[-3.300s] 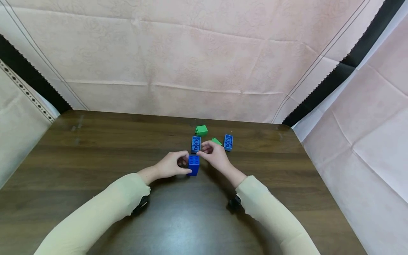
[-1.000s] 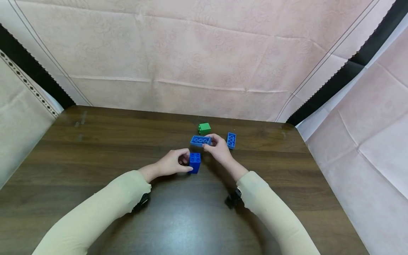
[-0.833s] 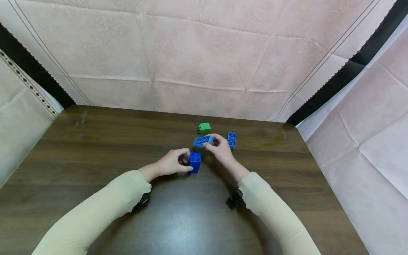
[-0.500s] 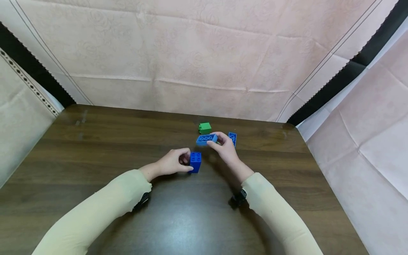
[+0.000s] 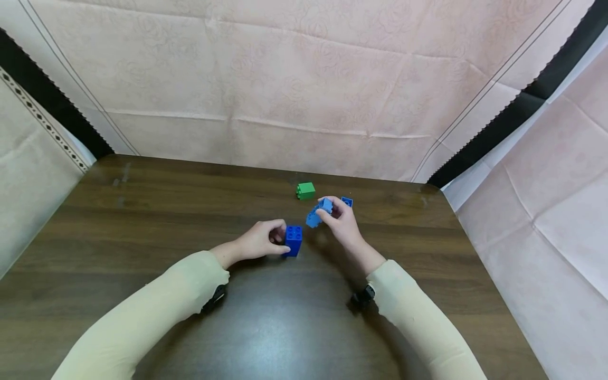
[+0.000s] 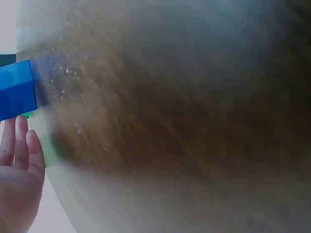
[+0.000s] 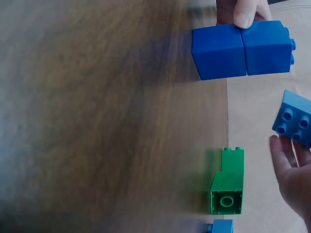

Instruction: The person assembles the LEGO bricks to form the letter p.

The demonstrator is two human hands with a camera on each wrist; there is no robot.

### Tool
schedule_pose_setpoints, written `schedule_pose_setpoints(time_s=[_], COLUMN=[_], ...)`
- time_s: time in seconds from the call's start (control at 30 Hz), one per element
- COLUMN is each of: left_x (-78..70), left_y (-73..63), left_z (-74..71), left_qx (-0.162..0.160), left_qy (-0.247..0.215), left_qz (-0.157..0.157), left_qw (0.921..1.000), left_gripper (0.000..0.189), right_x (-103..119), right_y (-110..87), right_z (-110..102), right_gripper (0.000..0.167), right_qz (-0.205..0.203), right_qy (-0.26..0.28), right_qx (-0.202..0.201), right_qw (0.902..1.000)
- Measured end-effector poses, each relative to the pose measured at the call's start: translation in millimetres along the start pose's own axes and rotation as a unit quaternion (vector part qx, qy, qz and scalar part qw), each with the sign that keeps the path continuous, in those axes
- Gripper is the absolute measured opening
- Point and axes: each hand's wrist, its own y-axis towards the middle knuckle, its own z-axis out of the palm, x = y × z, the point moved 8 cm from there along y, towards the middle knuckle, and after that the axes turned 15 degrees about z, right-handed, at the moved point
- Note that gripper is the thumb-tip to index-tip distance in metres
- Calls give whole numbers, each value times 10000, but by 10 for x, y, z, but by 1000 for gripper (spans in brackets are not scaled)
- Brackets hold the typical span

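My left hand [image 5: 258,243] grips a stack of two dark blue toy bricks [image 5: 293,241] standing upright on the table. In the right wrist view the seam between the two stacked bricks [image 7: 243,51] shows, with the left thumb lying across it. My right hand [image 5: 345,226] pinches a lighter blue brick [image 5: 319,212] between thumb and fingers, up in the air just right of and beyond the stack. Its studs face the stack in the right wrist view, where this held brick [image 7: 296,119] is partly cut off. In the left wrist view the stack's side [image 6: 17,90] appears above the fingers.
A green brick [image 5: 305,190] lies on its side near the table's far edge. Another blue brick [image 5: 347,201] lies behind the right hand, mostly covered. Two green pieces [image 7: 227,182] show in the right wrist view. A pale cloth wall [image 5: 285,105] rises behind the table.
My right hand has picked the lighter blue brick off the table, moved it rightward and turned it so its studs point toward the stack. The left hand has stayed on the stack.
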Motion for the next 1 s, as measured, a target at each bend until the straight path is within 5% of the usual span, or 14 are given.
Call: schedule_pose_setpoints(time_s=[0.43, 1.0], left_x=[9, -27], left_y=[2, 43], left_z=[0, 35], left_qx=[-14, -23], left_qy=[7, -25], left_qz=[-54, 66], left_qw=[10000, 10000], left_gripper=[26, 26], right_x=[-37, -23], right_y=[-46, -99], right_z=[16, 7], right_gripper=[33, 39], right_qz=[282, -8], right_qy=[321, -605], right_qx=[584, 576], right_qw=[9974, 9965])
